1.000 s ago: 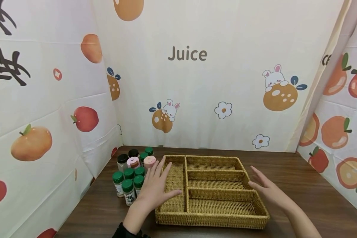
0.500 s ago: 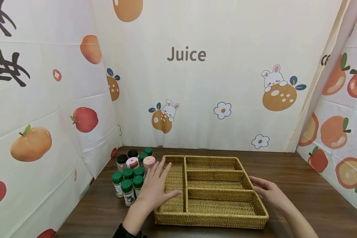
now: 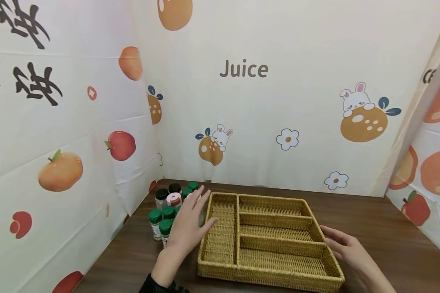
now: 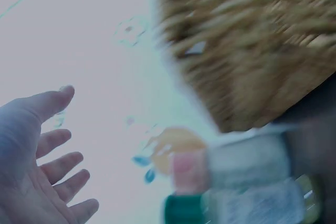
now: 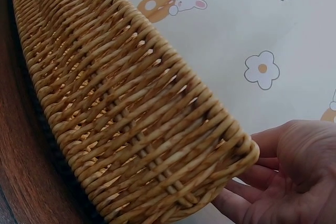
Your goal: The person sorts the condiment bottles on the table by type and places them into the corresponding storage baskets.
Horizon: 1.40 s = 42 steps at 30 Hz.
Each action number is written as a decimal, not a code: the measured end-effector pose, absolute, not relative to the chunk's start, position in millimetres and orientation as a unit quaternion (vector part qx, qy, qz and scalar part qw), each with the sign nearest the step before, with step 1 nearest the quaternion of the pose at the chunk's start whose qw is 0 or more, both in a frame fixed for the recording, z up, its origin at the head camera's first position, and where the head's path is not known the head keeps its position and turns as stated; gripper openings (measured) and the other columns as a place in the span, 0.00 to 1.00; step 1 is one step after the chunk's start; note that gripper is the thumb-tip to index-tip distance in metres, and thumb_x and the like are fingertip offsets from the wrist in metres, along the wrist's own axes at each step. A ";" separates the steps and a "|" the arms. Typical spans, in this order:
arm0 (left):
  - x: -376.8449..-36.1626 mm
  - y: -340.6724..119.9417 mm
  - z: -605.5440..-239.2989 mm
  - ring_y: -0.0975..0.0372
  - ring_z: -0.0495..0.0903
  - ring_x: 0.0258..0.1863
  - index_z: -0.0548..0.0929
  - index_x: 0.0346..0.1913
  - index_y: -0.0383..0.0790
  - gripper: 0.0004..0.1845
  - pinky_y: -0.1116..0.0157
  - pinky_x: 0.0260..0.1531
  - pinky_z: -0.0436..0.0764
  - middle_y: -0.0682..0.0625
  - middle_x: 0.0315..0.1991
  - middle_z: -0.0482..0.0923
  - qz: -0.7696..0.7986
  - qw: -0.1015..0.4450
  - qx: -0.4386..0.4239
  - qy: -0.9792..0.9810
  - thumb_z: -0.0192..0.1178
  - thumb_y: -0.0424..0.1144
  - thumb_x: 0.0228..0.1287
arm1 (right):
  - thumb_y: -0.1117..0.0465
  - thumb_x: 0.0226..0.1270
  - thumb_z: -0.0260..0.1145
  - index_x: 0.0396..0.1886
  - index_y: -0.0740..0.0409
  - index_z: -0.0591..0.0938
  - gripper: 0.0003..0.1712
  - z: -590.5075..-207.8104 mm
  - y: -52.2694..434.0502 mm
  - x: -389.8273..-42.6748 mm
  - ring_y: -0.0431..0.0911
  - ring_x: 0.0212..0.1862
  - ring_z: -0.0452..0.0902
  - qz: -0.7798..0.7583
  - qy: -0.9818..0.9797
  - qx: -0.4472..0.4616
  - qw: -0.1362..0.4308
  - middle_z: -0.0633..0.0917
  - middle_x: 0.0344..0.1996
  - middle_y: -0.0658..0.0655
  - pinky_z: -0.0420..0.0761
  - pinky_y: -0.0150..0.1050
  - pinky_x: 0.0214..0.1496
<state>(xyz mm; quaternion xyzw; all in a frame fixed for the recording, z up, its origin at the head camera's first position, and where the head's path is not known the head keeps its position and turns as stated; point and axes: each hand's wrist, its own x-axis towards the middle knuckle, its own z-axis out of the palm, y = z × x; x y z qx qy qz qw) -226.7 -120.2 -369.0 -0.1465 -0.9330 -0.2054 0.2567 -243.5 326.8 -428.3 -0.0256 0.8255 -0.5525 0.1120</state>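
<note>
A woven basket tray (image 3: 289,260) with several compartments lies on the brown table. My left hand (image 3: 188,226) hovers between its left side and a cluster of seasoning bottles (image 3: 155,221), fingers spread and holding nothing. That hand (image 4: 31,166) also shows spread in the left wrist view, apart from the basket and from a pink-capped bottle (image 4: 236,169). My right hand (image 3: 352,252) is at the basket's right side with extended fingers. In the right wrist view the fingers (image 5: 262,145) reach behind the basket's corner; contact is partly hidden. Part of the bottle cluster is hidden behind my left hand.
Green-capped bottles, two black-capped bottles (image 3: 161,195) and a purple-topped bottle (image 3: 174,199) stand close together left of the basket. Printed cloth walls (image 3: 300,81) rise behind and on both sides of the table (image 3: 370,215).
My right hand has come in leftward to the basket's right side. My left hand has shifted slightly left, over more of the bottles. The head view has turned a little left.
</note>
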 end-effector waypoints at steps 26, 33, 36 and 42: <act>-190.3 -195.4 -390.5 0.48 0.78 0.59 0.83 0.56 0.41 0.21 0.50 0.57 0.80 0.45 0.60 0.78 -0.166 0.201 -0.045 -0.964 0.72 0.36 0.59 | 0.57 0.81 0.50 0.63 0.25 0.72 0.21 -442.3 349.2 -253.4 0.22 0.47 0.78 -0.585 0.793 -0.092 0.142 0.79 0.50 0.25 0.85 0.32 0.47; -188.5 -198.4 -387.9 0.55 0.83 0.46 0.82 0.58 0.43 0.21 0.58 0.43 0.84 0.46 0.55 0.75 -0.174 0.189 -0.028 -0.966 0.70 0.34 0.61 | 0.48 0.79 0.53 0.77 0.70 0.53 0.41 -432.8 333.4 -252.8 0.17 0.45 0.73 -0.525 0.843 -0.038 0.111 0.59 0.74 0.75 0.85 0.36 0.52; -187.3 -199.2 -385.8 0.54 0.83 0.45 0.82 0.58 0.43 0.21 0.56 0.42 0.84 0.45 0.55 0.75 -0.187 0.174 -0.017 -0.967 0.69 0.34 0.62 | 0.49 0.80 0.53 0.77 0.70 0.55 0.40 -431.3 330.6 -252.4 0.16 0.44 0.72 -0.515 0.850 -0.047 0.094 0.61 0.73 0.75 0.85 0.37 0.52; -185.7 -198.2 -382.3 0.47 0.83 0.52 0.84 0.55 0.43 0.19 0.47 0.51 0.82 0.44 0.53 0.81 -0.178 0.162 -0.015 -0.971 0.70 0.35 0.60 | 0.49 0.80 0.53 0.77 0.70 0.55 0.39 -434.6 331.1 -244.9 0.17 0.44 0.73 -0.518 0.849 -0.039 0.093 0.62 0.73 0.75 0.85 0.39 0.52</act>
